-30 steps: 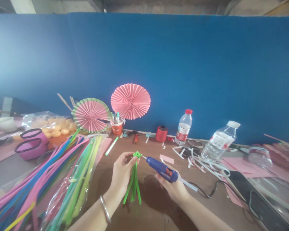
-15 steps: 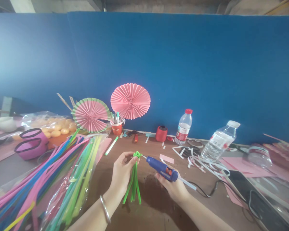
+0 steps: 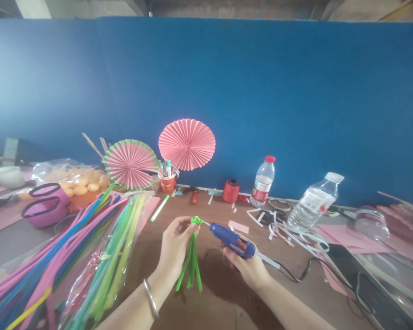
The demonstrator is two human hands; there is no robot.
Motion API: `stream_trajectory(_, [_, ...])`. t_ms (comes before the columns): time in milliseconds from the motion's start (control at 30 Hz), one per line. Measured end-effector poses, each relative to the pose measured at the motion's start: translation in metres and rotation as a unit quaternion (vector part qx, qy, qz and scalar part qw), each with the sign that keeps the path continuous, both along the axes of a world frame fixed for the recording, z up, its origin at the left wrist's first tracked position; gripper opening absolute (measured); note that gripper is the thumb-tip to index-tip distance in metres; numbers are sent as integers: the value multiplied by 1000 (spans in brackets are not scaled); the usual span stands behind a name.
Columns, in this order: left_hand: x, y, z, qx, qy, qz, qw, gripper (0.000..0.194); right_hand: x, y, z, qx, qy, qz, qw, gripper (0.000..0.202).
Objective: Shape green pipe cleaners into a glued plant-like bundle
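Observation:
Between the fingertips and thumb of my left hand (image 3: pixel 176 238) is the curled top of a green pipe-cleaner bundle (image 3: pixel 192 263); its several stems hang down over the brown table. A metal bangle (image 3: pixel 150 298) circles my left wrist. My right hand (image 3: pixel 249 270) grips a blue glue gun (image 3: pixel 232 239) from below, with a clear glue stick (image 3: pixel 268 260) poking out of its rear. The gun's nozzle points left and is at the right side of the green curl; whether it touches cannot be made out.
Bagged coloured pipe cleaners (image 3: pixel 113 256) lie left. Pink paper fans (image 3: pixel 186 144), a pen cup (image 3: pixel 167 183) and a red roll-shaped object (image 3: pixel 231 191) stand behind. Right are bottles (image 3: pixel 261 183), white strips (image 3: pixel 282 233), a black cord (image 3: pixel 306 268) and a dark flat device (image 3: pixel 365 288).

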State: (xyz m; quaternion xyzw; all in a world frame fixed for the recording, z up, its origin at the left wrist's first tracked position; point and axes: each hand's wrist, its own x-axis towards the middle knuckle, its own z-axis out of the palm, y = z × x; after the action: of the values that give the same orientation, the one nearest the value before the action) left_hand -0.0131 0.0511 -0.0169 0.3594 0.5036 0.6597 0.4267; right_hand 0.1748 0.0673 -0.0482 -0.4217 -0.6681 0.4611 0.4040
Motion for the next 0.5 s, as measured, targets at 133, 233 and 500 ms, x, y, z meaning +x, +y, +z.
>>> stream_trajectory(133, [0, 0, -1, 2, -2, -3, 1000, 25, 0, -1, 1, -16, 9, -3, 1000, 22])
stream_trajectory(233, [0, 0, -1, 3, -4, -3, 1000, 25, -1, -1, 5, -28, 9, 2, 1000, 23])
stream_trajectory(500, [0, 0, 1, -1, -13, -2, 1000, 25, -3, -2, 9, -34, 4, -2, 999, 24])
